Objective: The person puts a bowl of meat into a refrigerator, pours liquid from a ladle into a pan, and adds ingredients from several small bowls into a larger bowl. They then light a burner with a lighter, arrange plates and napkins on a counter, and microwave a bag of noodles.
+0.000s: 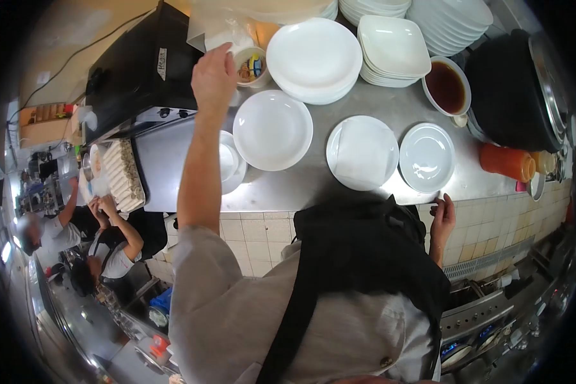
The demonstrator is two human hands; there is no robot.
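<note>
My left hand (214,78) reaches over the far left of the steel counter, its fingertips apart beside a small white tub (254,82) with colourful packets (255,65) in it. Near that hand lie a stack of round white plates (313,57) and a white plate (272,130). My right hand (443,217) hangs at the counter's front edge, fingers loosely bent and apart. Closest to it is a small white plate (427,157). Left of that plate, a folded white napkin (361,153) covers much of another round plate (333,153).
Square white dishes (393,41) are stacked at the back. A bowl of brown liquid (446,86), a large black pot (509,89) and an orange bottle (502,163) stand on the right. A black oven (141,70) is at the left. Two people (112,246) work beyond it.
</note>
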